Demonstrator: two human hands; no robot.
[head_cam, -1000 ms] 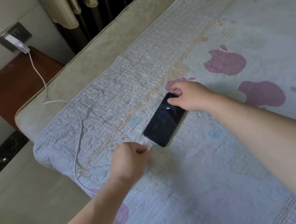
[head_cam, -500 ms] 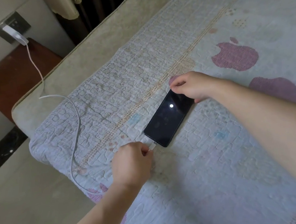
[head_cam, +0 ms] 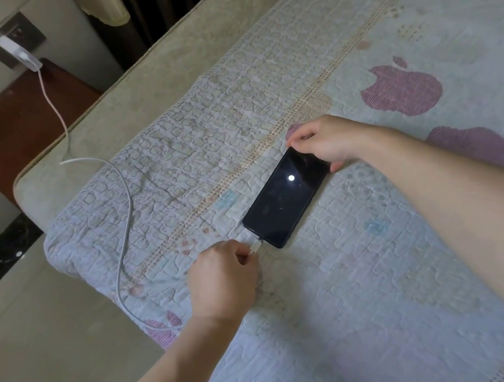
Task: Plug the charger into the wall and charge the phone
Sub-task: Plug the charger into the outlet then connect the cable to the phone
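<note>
Already the white charger block point(head_cam: 25, 60) is sitting in the grey wall socket point(head_cam: 13, 39), so the last step is going on. Near the left edge of the quilted bedspread point(head_cam: 375, 271), the left hand point(head_cam: 222, 283) is pinching the white cable plug point(head_cam: 255, 247) at the flat black phone point(head_cam: 286, 196), whose far end the right hand point(head_cam: 323, 144) is gripping. Next, I think, the plug needs a straight push.

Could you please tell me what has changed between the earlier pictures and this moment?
The left hand, pinching the cable plug, brought it up to the near end of the phone, where it now meets the port. A bright dot has appeared on the previously dark screen. The right hand still holds the phone's far end on the bedspread, and the charger stays in the wall socket.
</note>
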